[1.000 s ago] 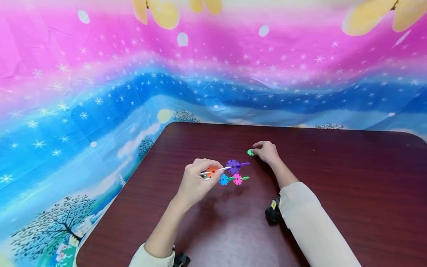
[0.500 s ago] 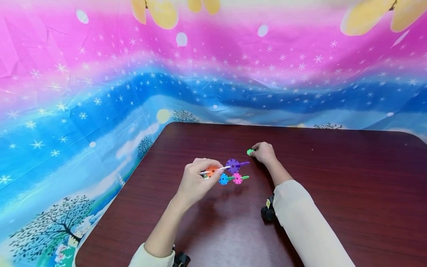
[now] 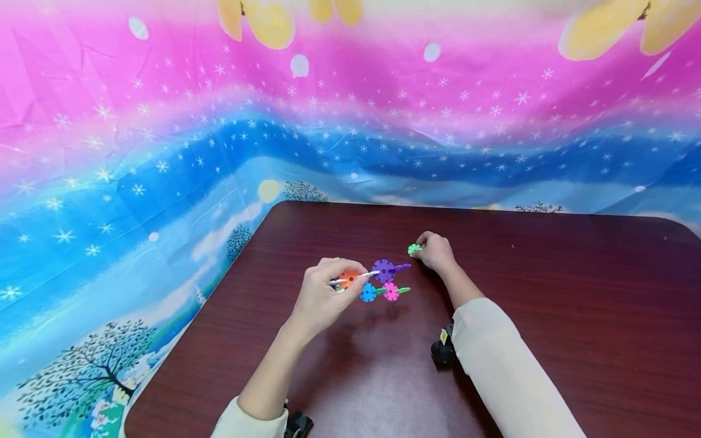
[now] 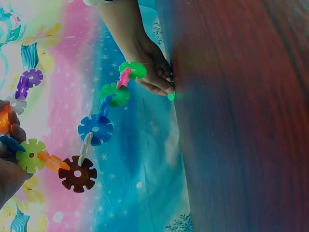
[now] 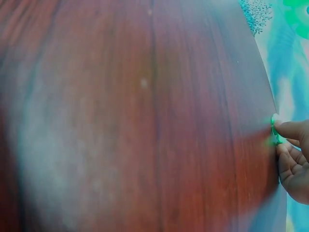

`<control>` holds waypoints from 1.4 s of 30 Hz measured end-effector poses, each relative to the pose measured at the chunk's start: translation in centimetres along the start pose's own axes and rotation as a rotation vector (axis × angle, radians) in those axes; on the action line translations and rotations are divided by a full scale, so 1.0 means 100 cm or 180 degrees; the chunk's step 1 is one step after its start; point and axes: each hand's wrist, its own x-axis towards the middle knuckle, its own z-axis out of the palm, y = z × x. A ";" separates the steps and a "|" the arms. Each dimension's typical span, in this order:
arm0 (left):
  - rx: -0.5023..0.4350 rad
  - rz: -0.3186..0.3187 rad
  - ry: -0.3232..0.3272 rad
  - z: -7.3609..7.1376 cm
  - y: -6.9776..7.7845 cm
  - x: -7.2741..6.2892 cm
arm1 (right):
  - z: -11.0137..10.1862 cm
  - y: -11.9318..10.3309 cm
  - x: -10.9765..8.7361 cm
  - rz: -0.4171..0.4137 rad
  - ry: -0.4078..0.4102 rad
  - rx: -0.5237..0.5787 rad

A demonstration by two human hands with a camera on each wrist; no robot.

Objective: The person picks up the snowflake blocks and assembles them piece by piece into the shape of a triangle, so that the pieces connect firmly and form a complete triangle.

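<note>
My left hand (image 3: 325, 298) pinches a chain of interlocked notched plastic discs and holds it above the table. In the head view, an orange disc (image 3: 349, 279) lies by the fingers, with a purple disc (image 3: 383, 271), a blue disc (image 3: 368, 292) and a pink disc (image 3: 390, 291) beyond. The left wrist view shows the chain's brown disc (image 4: 77, 174) and yellow-green disc (image 4: 32, 155) too. Farther off, my right hand (image 3: 436, 251) pinches a loose green disc (image 3: 414, 249) at the tabletop. In the right wrist view, thumb and fingers grip that disc (image 5: 275, 131) at the right edge.
The dark red-brown wooden table (image 3: 575, 304) has rounded far corners. A pink and blue printed cloth (image 3: 350, 121) hangs behind it and along its left side. A black wrist camera (image 3: 442, 350) sits under the right sleeve.
The right hand stays near the same spot, its forearm a little to the left of where it was. The green disc shows more of its face. The left hand has hardly moved.
</note>
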 end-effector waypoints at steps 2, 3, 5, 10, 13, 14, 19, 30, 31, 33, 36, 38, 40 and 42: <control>-0.0004 -0.0016 -0.0007 0.000 0.000 0.000 | -0.001 0.001 -0.001 -0.0016 -0.0003 0.0014; -0.0010 -0.0022 -0.0010 0.000 0.000 0.000 | -0.002 0.002 -0.002 -0.0022 -0.0012 0.0028; -0.0022 -0.0025 -0.0017 0.001 -0.001 0.000 | -0.003 0.003 -0.002 -0.0031 -0.0040 0.0074; -0.0035 -0.0044 -0.0045 0.001 -0.002 0.000 | -0.006 0.005 -0.003 -0.0080 -0.0046 0.0207; -0.0049 -0.0058 -0.0063 0.002 -0.003 0.000 | -0.008 0.006 -0.006 -0.0155 -0.0074 0.0369; -0.0050 -0.0063 -0.0065 0.002 -0.003 0.000 | -0.009 0.006 -0.007 -0.0192 -0.0089 0.0434; -0.0038 -0.0059 -0.0063 0.002 -0.004 0.001 | -0.018 0.003 -0.020 -0.0353 -0.0117 0.0869; -0.0030 -0.0037 -0.0046 0.001 -0.005 0.002 | -0.035 -0.018 -0.061 -0.0603 -0.0116 0.1723; -0.0030 -0.0036 -0.0044 0.001 -0.005 0.002 | -0.036 -0.022 -0.067 -0.0652 -0.0101 0.1778; -0.0021 -0.0042 -0.0037 0.000 -0.005 0.002 | -0.039 -0.029 -0.078 -0.0744 -0.0069 0.1900; -0.0012 -0.0066 -0.0034 0.000 -0.004 0.003 | -0.045 -0.039 -0.094 -0.0814 -0.0056 0.2152; -0.0017 -0.0076 -0.0029 0.000 -0.005 0.003 | -0.049 -0.043 -0.105 -0.0831 -0.0064 0.2367; -0.0036 -0.0102 -0.0011 0.001 -0.006 0.002 | -0.052 -0.046 -0.115 -0.0822 -0.0078 0.2623; -0.0072 -0.0130 0.0024 0.001 -0.007 0.003 | -0.055 -0.049 -0.125 -0.0818 -0.0091 0.2899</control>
